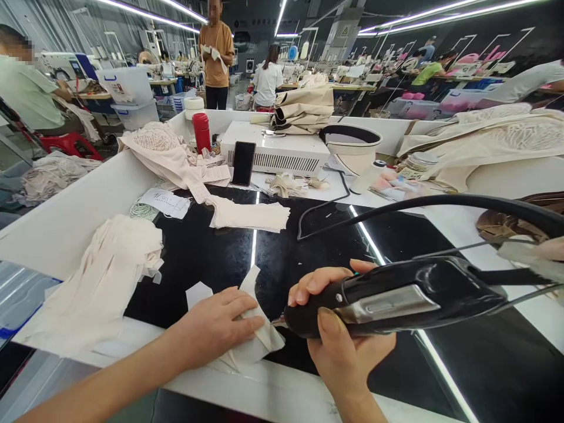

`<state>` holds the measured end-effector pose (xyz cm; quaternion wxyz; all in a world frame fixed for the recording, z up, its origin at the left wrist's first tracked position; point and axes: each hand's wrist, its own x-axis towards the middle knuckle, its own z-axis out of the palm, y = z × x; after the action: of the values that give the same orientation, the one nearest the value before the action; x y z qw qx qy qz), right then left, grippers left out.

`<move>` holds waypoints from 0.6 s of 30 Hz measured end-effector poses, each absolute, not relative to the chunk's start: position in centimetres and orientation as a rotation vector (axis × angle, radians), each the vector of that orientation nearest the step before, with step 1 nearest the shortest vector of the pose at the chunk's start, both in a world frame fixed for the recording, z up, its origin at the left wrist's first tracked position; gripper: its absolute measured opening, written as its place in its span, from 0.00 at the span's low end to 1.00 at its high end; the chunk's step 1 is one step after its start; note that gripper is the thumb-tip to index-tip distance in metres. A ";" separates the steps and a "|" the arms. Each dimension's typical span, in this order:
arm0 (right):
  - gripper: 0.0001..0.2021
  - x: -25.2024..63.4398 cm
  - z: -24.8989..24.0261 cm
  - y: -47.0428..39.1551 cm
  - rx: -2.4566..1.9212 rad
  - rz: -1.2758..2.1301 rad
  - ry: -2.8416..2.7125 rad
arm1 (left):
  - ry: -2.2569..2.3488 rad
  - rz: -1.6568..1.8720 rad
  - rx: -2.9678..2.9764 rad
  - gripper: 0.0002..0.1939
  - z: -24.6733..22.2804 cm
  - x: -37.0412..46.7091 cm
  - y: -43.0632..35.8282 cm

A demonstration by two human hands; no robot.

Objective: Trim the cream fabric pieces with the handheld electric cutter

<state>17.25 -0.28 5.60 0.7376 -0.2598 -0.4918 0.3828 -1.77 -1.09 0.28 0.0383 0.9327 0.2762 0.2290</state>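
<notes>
1. your left hand [215, 326]: lies flat, fingers spread, pressing a small cream fabric piece [255, 338] down at the near edge of the black tabletop [282, 258]; it closes on nothing.
2. your right hand [339, 329]: wrapped tight around the black handle of a hand-held cutting tool [396, 296], thumb on the near side, fingers over the top.
3. cutting tool: held level just above the tabletop, its metal tip meeting the right edge of the fabric piece; black cable [440, 202] arcs off from it to the right and back.
4. step in hand, as judged: trimming or sealing the edge of that fabric piece; the tip looks to be at the start of its pass.
5. next move calls for: the left hand flat and clear of the tip, the piece kept from creeping, a steady run of the tool along the edge.
6. pile of cream pieces [101, 282]: at the left of the tabletop, apart from both hands.
7. folded cream strip [247, 214]: further back, centre.
8. red bottle [201, 132], phone [243, 163] leaning on a white box unit [282, 153]: at the far end.
9. other people: seated and standing at stations well beyond.
</notes>
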 end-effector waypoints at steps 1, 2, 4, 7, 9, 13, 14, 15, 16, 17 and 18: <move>0.21 17.3 5.6 -0.3 -0.569 0.843 -1.079 | 0.855 0.707 2.855 0.08 0.2 -1.8 -1.1; 0.21 17.3 5.5 -0.3 -0.567 0.844 -1.080 | 0.861 0.705 2.851 0.09 0.2 -1.9 -1.1; 0.22 17.4 5.5 -0.3 -0.566 0.841 -1.085 | 0.864 0.704 2.850 0.10 0.3 -1.8 -1.0; 0.22 17.4 5.5 -0.1 -0.577 0.830 -1.094 | 0.858 0.727 2.858 0.10 0.3 -1.7 -1.0; 0.21 17.3 5.5 0.1 -0.572 0.823 -1.087 | 0.858 0.736 2.860 0.10 0.3 -1.6 -1.1; 0.21 16.9 5.6 0.6 -0.542 0.837 -1.059 | 0.881 0.707 2.848 0.10 0.1 -1.6 -1.2; 0.21 16.8 5.5 0.7 -0.538 0.845 -1.059 | 0.884 0.704 2.846 0.11 0.1 -1.6 -1.2; 0.21 16.7 5.4 0.8 -0.537 0.850 -1.063 | 0.891 0.704 2.842 0.11 0.0 -1.6 -1.2; 0.22 16.7 5.4 0.9 -0.540 0.850 -1.069 | 0.902 0.705 2.835 0.11 0.0 -1.7 -1.2; 0.22 16.6 5.3 0.9 -0.548 0.850 -1.073 | 0.919 0.703 2.823 0.11 0.0 -1.7 -1.3; 0.22 16.6 5.3 0.9 -0.558 0.847 -1.077 | 0.935 0.700 2.808 0.11 0.0 -1.7 -1.3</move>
<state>16.60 0.95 5.27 0.7386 -0.2541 -0.4907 0.3861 -1.69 -1.33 0.02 0.0500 0.9222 0.3069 0.2299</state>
